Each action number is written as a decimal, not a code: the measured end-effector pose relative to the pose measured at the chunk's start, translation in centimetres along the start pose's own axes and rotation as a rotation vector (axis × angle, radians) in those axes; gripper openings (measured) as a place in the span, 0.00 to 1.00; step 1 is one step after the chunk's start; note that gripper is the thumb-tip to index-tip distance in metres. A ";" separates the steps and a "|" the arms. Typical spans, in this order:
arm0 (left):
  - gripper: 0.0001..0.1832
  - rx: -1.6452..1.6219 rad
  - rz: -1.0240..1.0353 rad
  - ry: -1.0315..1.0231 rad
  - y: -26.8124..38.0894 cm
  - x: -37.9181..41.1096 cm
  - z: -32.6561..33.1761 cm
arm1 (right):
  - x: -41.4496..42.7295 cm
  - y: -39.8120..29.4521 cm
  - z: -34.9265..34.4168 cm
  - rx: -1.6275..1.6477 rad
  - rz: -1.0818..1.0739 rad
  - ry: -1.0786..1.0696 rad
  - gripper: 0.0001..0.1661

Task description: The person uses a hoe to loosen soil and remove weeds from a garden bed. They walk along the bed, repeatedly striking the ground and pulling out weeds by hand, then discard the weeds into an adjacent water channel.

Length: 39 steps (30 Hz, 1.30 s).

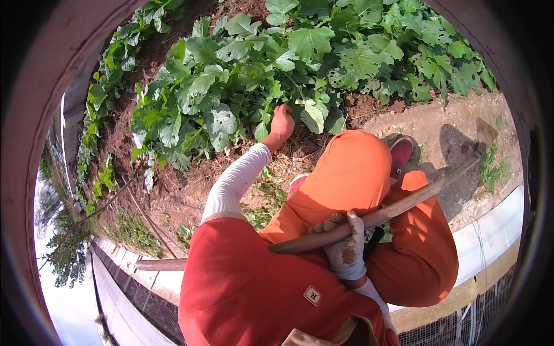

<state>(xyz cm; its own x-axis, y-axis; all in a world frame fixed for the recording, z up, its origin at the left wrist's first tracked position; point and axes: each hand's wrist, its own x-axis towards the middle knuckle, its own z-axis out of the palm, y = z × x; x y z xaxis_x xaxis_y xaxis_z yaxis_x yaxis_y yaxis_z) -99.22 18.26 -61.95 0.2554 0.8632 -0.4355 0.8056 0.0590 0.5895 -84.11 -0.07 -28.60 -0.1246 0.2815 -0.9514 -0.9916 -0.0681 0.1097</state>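
My left hand [282, 121], bare below a white sleeve, reaches in at the lower edge of a bed of leafy greens [242, 73]. Its fingers are curled among the leaves, and their tips are hidden, so I cannot tell whether they grip a stem. Just right of it hangs a pale, yellowing leaf [312, 114]. My right hand [344, 246], in a soiled whitish glove, is wrapped around a wooden handle [407, 203] lying across my lap. At its far right end is a flat, hoe-like head [486, 132], resting near the bare soil.
My bent knees in orange trousers [355, 168] stand close to the bed. Dry straw [242, 160] covers soil along its edge. Thin sticks [145, 212] and another wooden pole end [160, 264] are at left. A pale wall edge [489, 233] and wire mesh [480, 318] run along the right.
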 end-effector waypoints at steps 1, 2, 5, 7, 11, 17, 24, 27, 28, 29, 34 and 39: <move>0.12 0.031 0.032 -0.003 -0.2 0.7 0.0 | 0.0 0.0 -0.1 -0.005 -0.003 -0.010 0.21; 0.11 0.149 0.015 -0.037 -0.4 0.9 0.2 | 0.0 0.0 0.0 -0.016 -0.008 0.003 0.21; 0.13 0.554 -0.047 -0.113 -1.6 1.1 1.0 | -0.1 -0.1 0.2 -0.052 -0.001 0.015 0.20; 0.14 0.723 -0.056 -0.130 -3.0 1.6 1.9 | -0.2 -0.1 0.0 -0.066 0.001 -0.004 0.21; 0.17 0.790 -0.011 -0.158 -5.1 2.5 2.8 | -0.1 -0.1 -0.2 -0.053 0.014 -0.026 0.22; 0.17 1.204 0.281 -0.141 -6.6 4.3 4.0 | -0.1 -0.2 -0.3 -0.054 0.022 -0.004 0.22; 0.12 1.304 0.186 -0.103 -9.0 6.8 6.3 | -0.4 -0.1 0.0 -0.082 0.041 0.075 0.22; 0.14 1.531 0.347 -0.327 -7.2 6.6 5.4 | -0.1 -0.2 0.2 -0.015 0.033 0.084 0.23; 0.15 1.496 0.317 -0.386 -6.3 5.8 5.1 | -0.2 -0.1 0.4 0.013 0.038 0.081 0.23; 0.16 1.460 0.286 -0.443 -5.3 5.0 4.8 | -0.2 0.0 0.4 0.019 0.033 0.063 0.23; 0.17 1.222 0.239 -0.408 -3.5 1.7 4.7 | 0.5 0.0 -0.3 0.039 0.020 0.027 0.23; 0.15 1.692 0.419 -0.072 -9.1 2.9 5.8 | 0.3 0.0 0.4 -0.002 0.026 0.069 0.23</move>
<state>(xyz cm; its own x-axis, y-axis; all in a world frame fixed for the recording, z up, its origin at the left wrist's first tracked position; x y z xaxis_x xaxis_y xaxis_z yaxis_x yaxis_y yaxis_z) -102.75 17.30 -72.53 0.5583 0.6567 -0.5069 0.2938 -0.7280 -0.6194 -84.16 0.42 -28.78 -0.1476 0.2134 -0.9657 -0.9880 -0.0766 0.1341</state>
